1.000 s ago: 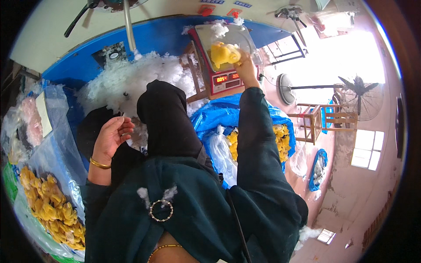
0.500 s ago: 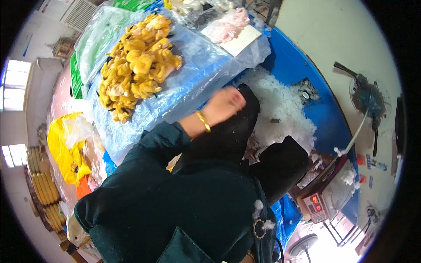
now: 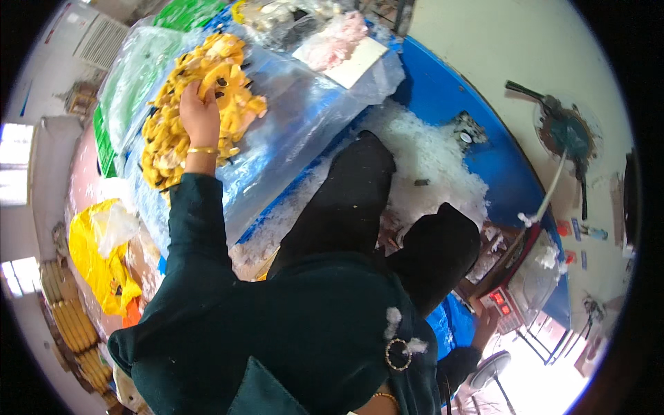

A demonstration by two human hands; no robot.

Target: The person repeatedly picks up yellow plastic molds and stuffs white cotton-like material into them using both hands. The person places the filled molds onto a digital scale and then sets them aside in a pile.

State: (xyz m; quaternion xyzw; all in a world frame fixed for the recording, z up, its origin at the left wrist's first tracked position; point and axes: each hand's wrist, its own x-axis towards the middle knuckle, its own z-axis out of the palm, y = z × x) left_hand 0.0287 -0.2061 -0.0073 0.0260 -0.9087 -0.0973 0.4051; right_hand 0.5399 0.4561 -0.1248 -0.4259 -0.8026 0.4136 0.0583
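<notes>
A heap of yellow plush pieces point(image 3: 162, 155) with small black parts lies on clear plastic bags point(image 3: 290, 90) at the upper left. My left hand point(image 3: 199, 121), a gold bangle at its wrist, reaches onto the heap. Its fingers are closed on one yellow plush piece point(image 3: 232, 79). At the lower right, beside a small red-lit digital scale point(image 3: 505, 309), is my right hand point(image 3: 486, 321). Only part of it shows, small and dim, and its fingers cannot be made out.
Loose white stuffing point(image 3: 436, 166) covers part of a blue tray point(image 3: 512, 166) in front of my knees. Pink fluff point(image 3: 335, 43) rests by a white card point(image 3: 356, 62). A machine with a nozzle point(image 3: 567, 135) stands at the right; a yellow bag point(image 3: 93, 256) lies left.
My left hand has moved from above my thigh to the far left, onto the yellow heap, and closed on a piece. My right hand has come into sight by the scale. The view has shifted slightly.
</notes>
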